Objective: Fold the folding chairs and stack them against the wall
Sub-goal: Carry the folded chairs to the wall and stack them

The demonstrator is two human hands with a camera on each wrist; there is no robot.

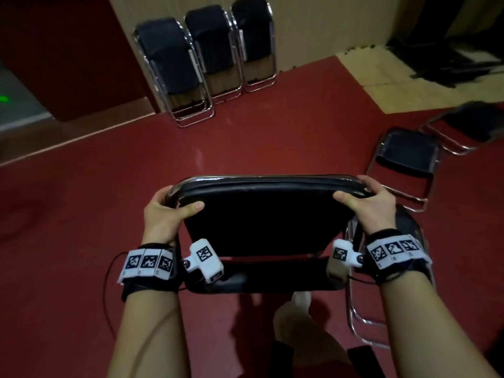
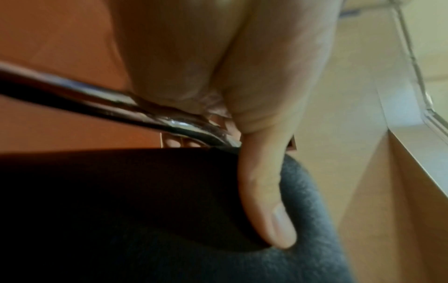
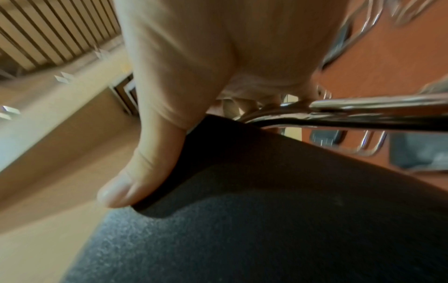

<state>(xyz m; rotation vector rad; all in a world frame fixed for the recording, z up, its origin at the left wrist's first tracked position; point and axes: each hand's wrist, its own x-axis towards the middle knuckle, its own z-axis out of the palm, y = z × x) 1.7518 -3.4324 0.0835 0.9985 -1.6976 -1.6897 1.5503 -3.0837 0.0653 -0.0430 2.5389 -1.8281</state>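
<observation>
Now we are holding the black folded chair (image 1: 261,214) in front of us, above the red floor (image 1: 81,200): our left hand (image 1: 163,214) and right hand (image 1: 373,203) are each gripping a top corner, thumbs pressing the padding. Further away, three folded chairs (image 1: 207,50) are leaning against the wall (image 1: 313,23).

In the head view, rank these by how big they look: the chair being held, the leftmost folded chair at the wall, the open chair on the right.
1. Held chair, though nearness inflates it.
2. Leftmost folded chair.
3. Open chair; close to the second, so that order is unsure.
</observation>
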